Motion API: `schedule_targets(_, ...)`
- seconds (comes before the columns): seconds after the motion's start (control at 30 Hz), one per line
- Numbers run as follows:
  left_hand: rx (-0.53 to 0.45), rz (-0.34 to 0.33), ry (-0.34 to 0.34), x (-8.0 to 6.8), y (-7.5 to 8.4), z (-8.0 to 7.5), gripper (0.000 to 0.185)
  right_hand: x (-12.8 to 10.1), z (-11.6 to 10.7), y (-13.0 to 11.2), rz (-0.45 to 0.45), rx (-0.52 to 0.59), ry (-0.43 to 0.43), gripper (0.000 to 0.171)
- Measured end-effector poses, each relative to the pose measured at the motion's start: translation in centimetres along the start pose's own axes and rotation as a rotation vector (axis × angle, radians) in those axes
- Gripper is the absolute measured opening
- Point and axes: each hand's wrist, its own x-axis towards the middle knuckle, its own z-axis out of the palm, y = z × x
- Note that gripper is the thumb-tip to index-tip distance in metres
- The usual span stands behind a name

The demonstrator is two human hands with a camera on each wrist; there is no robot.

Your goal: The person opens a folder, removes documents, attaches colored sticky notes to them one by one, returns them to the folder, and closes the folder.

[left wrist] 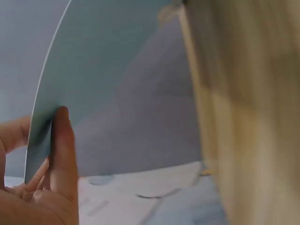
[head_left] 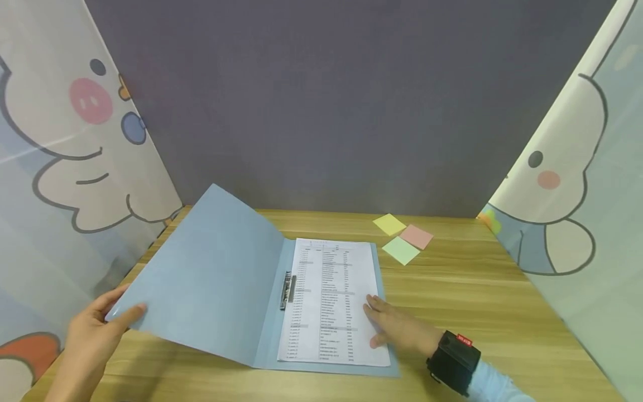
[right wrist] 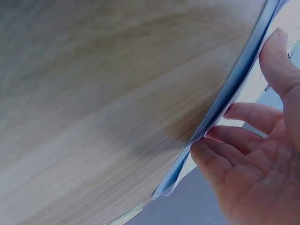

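Note:
A light-blue clip folder (head_left: 211, 273) lies spread on the table, its cover raised at a slant on the left. My left hand (head_left: 97, 324) pinches the cover's lower left corner between thumb and fingers; the left wrist view shows the cover (left wrist: 89, 61) standing between them. Printed sheets (head_left: 331, 307) lie in the folder beside a metal clip (head_left: 286, 290) near the spine. On the sheets' right edge rests my right hand (head_left: 394, 324), its fingers loosely extended. In the right wrist view, its fingertips (right wrist: 201, 147) touch the edge of the paper over the blue folder.
Three paper notes lie behind the folder to the right: yellow (head_left: 389, 224), pink (head_left: 417, 237) and green (head_left: 401, 250). The wooden table (head_left: 482, 285) meets a dark grey panel (head_left: 326, 111) at the back. Cartoon-printed curtains (head_left: 50, 184) flank both sides.

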Motion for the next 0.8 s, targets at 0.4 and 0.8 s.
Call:
schedule_targets(0.4, 0.642, 0.408, -0.189, 2.7, -3.4, -0.7, 0.076, 0.1, 0.2, -0.1, 0.0, -0.002, 0.009, 0.079)
schedule_targets(0.8, 0.728, 0.531, -0.374, 3.8, 0.2, 5.4, 0.064, 0.3, 0.2, -0.2, -0.006, -0.014, 0.008, 0.079)
